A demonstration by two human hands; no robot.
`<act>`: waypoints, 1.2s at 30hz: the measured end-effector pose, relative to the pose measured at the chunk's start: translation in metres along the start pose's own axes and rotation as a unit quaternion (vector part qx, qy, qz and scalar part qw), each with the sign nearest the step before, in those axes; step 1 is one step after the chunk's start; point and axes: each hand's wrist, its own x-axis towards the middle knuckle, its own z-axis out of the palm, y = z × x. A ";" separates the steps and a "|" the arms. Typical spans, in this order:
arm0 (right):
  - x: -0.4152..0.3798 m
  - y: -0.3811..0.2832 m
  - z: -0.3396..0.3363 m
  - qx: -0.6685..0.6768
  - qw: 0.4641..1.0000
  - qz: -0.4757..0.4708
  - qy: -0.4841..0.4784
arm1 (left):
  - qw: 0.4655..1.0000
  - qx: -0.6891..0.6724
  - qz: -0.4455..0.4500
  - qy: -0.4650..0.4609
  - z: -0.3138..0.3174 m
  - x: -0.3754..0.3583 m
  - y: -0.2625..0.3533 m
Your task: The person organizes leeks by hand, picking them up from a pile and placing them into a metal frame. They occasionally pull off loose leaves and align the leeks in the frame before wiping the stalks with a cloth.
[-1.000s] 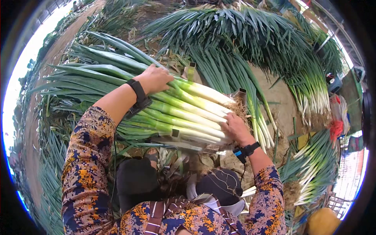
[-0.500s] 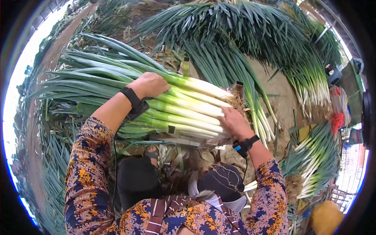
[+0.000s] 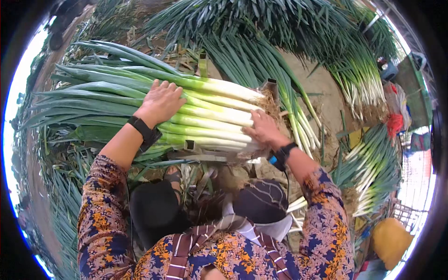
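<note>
A row of long green onions point(image 3: 217, 112) lies side by side in a metal frame, with white root ends to the right and green leaves to the left. My left hand point(image 3: 162, 100) rests flat across the green part of the stalks, fingers extended. Near the roots, my right hand point(image 3: 265, 127) lies against the white ends with its fingers stretched over them. Square metal posts of the frame point(image 3: 203, 65) stick up at the far side, at the root end and at the near side.
Behind the frame lies a big heap of green onions point(image 3: 261, 23). More onions point(image 3: 368, 168) lie on the right, near a yellow rounded object point(image 3: 392, 242). My dark-clad knees point(image 3: 156, 210) are just below the frame. Loose leaves cover the ground on the left.
My left hand has turned, its fingers now spread flat over the stalks rather than bent at one stalk. My right hand stays at the root end. The whole view has shifted slightly.
</note>
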 end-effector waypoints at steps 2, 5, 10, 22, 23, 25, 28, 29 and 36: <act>-0.011 0.004 -0.002 0.008 1.000 0.003 -0.001 | 0.992 0.051 0.038 -0.105 -0.006 0.012 0.015; -0.004 0.006 0.003 -0.007 0.995 -0.079 0.061 | 0.983 0.174 0.060 -0.016 0.022 0.003 0.000; 0.024 0.019 -0.004 0.007 0.998 -0.031 -0.061 | 0.996 0.057 0.024 -0.064 -0.018 -0.002 0.013; 0.009 0.009 0.021 -0.014 0.995 -0.041 0.089 | 0.983 0.103 -0.023 -0.148 -0.014 0.007 0.023; 0.007 0.017 0.031 -0.015 0.992 -0.054 0.115 | 0.990 0.121 0.000 -0.071 0.005 0.000 0.020; -0.002 0.006 0.020 -0.109 0.977 -0.131 0.131 | 0.986 0.157 0.041 -0.049 0.002 -0.008 0.022; 0.004 -0.002 0.023 0.057 0.991 -0.004 0.124 | 0.995 0.096 0.006 -0.025 0.004 -0.010 0.025; 0.007 -0.002 0.025 0.066 0.990 0.009 0.127 | 0.993 0.119 -0.022 0.003 0.016 -0.002 0.026; 0.013 -0.005 0.026 0.095 0.993 0.041 0.049 | 0.988 0.126 -0.075 0.039 0.022 -0.005 0.033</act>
